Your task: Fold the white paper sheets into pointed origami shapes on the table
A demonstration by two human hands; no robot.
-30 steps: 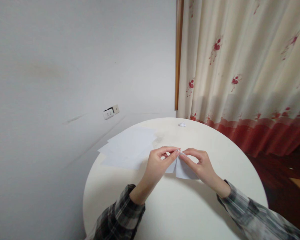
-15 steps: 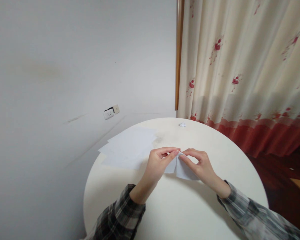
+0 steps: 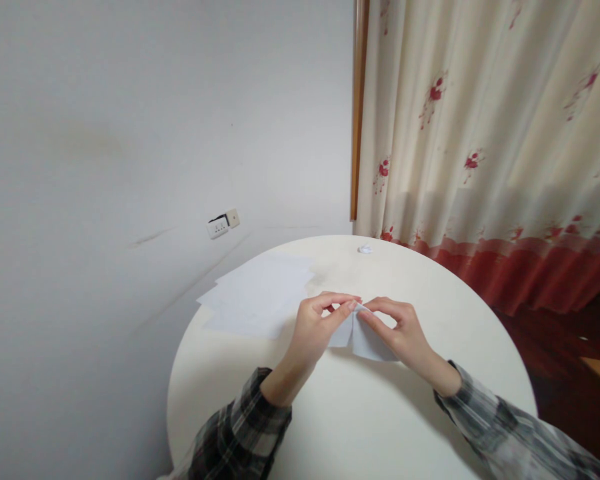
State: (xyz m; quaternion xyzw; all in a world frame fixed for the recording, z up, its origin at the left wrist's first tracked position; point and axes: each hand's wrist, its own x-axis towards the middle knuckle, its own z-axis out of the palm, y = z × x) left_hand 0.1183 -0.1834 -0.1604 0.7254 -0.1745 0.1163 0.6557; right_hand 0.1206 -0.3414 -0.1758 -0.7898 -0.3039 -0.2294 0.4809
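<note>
A folded piece of white paper rests on the round white table between my two hands. My left hand pinches its top left edge with thumb and forefinger. My right hand pinches the top right edge, fingers pressed together at the paper's peak. Both fingertips meet near the fold's upper tip. Plaid sleeves cover both forearms.
A loose stack of white sheets lies on the table to the left of my hands. A small crumpled white scrap sits near the far edge. A wall socket is on the grey wall; a flowered curtain hangs at right.
</note>
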